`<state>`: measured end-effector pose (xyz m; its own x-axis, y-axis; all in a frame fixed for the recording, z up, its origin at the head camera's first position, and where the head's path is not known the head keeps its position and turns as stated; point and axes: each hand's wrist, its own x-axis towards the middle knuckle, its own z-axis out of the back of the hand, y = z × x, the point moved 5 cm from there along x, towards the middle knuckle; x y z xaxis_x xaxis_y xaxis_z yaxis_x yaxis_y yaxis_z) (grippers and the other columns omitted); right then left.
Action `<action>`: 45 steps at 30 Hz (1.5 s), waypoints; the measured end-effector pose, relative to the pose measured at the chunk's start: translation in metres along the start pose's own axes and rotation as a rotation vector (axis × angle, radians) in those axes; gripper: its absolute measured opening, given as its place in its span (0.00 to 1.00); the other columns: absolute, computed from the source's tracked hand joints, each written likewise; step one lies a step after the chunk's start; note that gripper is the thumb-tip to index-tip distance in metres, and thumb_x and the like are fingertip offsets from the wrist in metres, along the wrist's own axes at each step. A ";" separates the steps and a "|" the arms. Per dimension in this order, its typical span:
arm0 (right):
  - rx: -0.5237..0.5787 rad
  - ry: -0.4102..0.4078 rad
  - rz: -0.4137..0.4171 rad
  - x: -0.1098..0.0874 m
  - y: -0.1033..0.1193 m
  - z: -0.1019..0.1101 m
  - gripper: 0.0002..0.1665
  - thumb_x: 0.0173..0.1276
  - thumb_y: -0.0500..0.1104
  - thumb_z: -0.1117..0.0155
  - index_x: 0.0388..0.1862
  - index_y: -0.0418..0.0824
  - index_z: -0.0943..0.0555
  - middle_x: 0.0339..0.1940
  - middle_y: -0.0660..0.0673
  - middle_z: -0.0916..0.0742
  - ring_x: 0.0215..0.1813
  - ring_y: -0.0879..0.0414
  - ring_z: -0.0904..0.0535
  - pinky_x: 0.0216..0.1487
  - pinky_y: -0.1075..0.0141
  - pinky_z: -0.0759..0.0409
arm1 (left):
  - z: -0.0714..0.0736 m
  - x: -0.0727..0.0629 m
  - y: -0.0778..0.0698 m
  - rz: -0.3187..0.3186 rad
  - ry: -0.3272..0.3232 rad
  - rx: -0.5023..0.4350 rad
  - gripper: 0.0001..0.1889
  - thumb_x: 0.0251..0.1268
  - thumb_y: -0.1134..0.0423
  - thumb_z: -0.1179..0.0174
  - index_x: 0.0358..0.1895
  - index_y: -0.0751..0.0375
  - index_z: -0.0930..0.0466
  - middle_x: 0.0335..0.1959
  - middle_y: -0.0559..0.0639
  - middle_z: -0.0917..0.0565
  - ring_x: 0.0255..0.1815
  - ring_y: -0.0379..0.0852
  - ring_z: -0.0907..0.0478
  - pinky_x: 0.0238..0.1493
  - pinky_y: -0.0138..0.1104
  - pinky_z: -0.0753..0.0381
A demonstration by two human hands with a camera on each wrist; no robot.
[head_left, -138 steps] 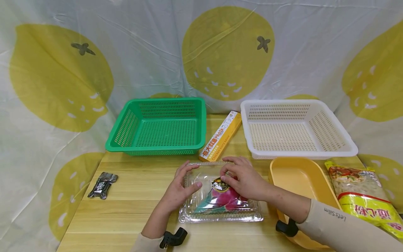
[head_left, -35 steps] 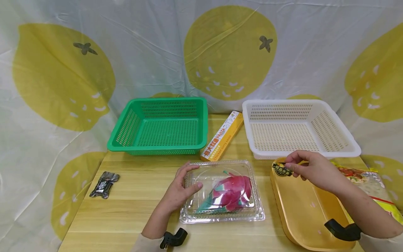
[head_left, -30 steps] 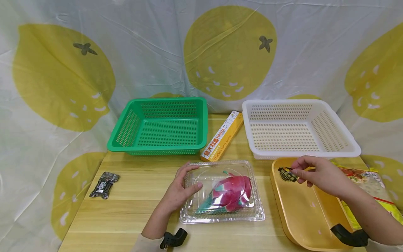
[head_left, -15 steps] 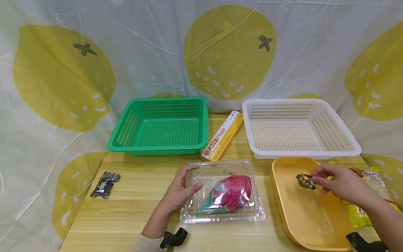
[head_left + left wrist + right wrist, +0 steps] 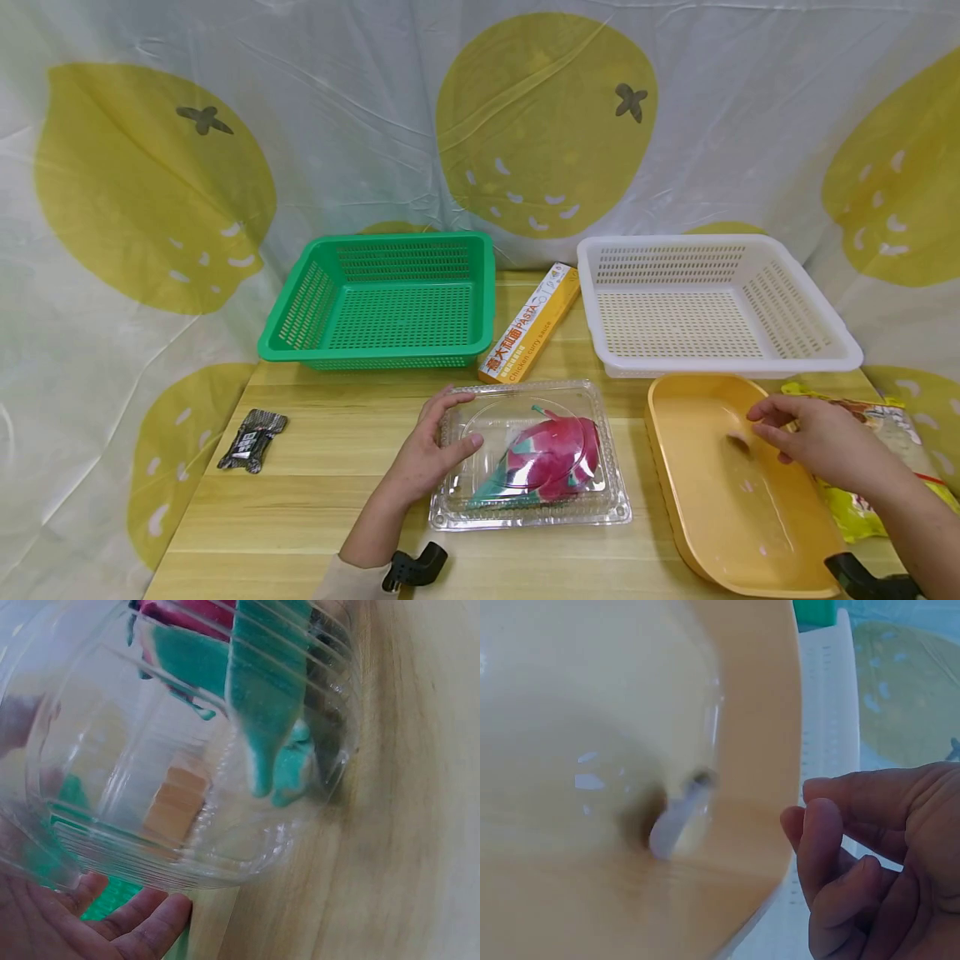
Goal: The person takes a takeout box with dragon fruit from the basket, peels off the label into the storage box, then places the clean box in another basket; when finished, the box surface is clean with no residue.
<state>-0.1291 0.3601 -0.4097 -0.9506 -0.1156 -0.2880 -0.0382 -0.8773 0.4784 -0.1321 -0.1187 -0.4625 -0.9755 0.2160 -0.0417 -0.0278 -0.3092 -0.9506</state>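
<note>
My left hand rests at the left side of a clear plastic clamshell box, its thumb over the lid and fingers spread along the edge. Inside the box lies a pink and green dragon fruit. The left wrist view shows the fingertips by the box's ridged side. Over the orange tray, a small sticker label is in the air, blurred, just off the fingertips of my right hand. The right wrist view shows the curled label apart from the loosely bent fingers, which hold nothing.
Behind stand a green basket and a white basket, with a pasta box between them. A small black packet lies at left. A yellow noodle bag lies right of the tray, partly behind my right arm.
My right hand peeled the black and gold label off the clamshell box, carried it right over the orange tray and let it go. My left hand stayed at the box.
</note>
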 end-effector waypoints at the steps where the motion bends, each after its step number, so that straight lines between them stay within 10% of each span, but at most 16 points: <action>1: -0.005 0.001 0.003 0.001 0.000 0.000 0.16 0.76 0.45 0.37 0.54 0.35 0.19 0.41 0.45 0.13 0.29 0.58 0.20 0.26 0.68 0.24 | 0.000 0.000 0.000 -0.004 0.001 0.002 0.29 0.64 0.60 0.30 0.68 0.43 0.28 0.83 0.61 0.49 0.84 0.69 0.54 0.76 0.73 0.55; 16: 0.030 -0.097 -0.013 0.002 -0.004 0.013 0.24 0.79 0.53 0.42 0.58 0.35 0.21 0.44 0.40 0.13 0.33 0.62 0.24 0.25 0.64 0.19 | -0.001 0.000 0.002 -0.016 -0.007 0.012 0.28 0.65 0.60 0.31 0.68 0.44 0.27 0.83 0.62 0.48 0.83 0.71 0.53 0.74 0.74 0.54; 25: 0.027 -0.345 0.045 0.016 -0.018 0.043 0.21 0.75 0.53 0.36 0.53 0.37 0.17 0.47 0.34 0.13 0.34 0.79 0.28 0.28 0.74 0.21 | -0.001 0.000 0.002 0.004 -0.004 0.007 0.29 0.66 0.60 0.32 0.69 0.43 0.28 0.83 0.61 0.49 0.84 0.69 0.55 0.74 0.75 0.57; 32: 0.012 -0.288 0.030 0.032 -0.035 0.052 0.30 0.74 0.58 0.36 0.63 0.37 0.21 0.66 0.24 0.25 0.55 0.27 0.26 0.32 0.53 0.19 | -0.002 -0.001 0.002 0.014 -0.001 0.008 0.37 0.67 0.58 0.33 0.78 0.40 0.37 0.83 0.59 0.47 0.83 0.70 0.53 0.74 0.75 0.55; 37: -0.036 -0.236 0.090 0.044 -0.039 0.049 0.31 0.71 0.57 0.32 0.63 0.38 0.21 0.67 0.25 0.25 0.59 0.26 0.27 0.46 0.37 0.24 | -0.002 -0.001 0.002 0.059 -0.001 -0.034 0.45 0.66 0.56 0.32 0.82 0.35 0.48 0.84 0.59 0.50 0.83 0.71 0.53 0.75 0.72 0.51; 45: -0.022 -0.118 0.071 0.054 -0.042 0.044 0.31 0.70 0.58 0.31 0.62 0.38 0.20 0.59 0.25 0.20 0.45 0.44 0.24 0.35 0.66 0.27 | -0.002 -0.001 0.003 0.109 -0.014 -0.076 0.50 0.66 0.57 0.32 0.83 0.36 0.56 0.84 0.65 0.53 0.81 0.74 0.51 0.75 0.70 0.48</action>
<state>-0.1922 0.4111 -0.4090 -0.9803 -0.1234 -0.1540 0.0360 -0.8792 0.4752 -0.1312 -0.1183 -0.4663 -0.9749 0.1717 -0.1417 0.0942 -0.2587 -0.9614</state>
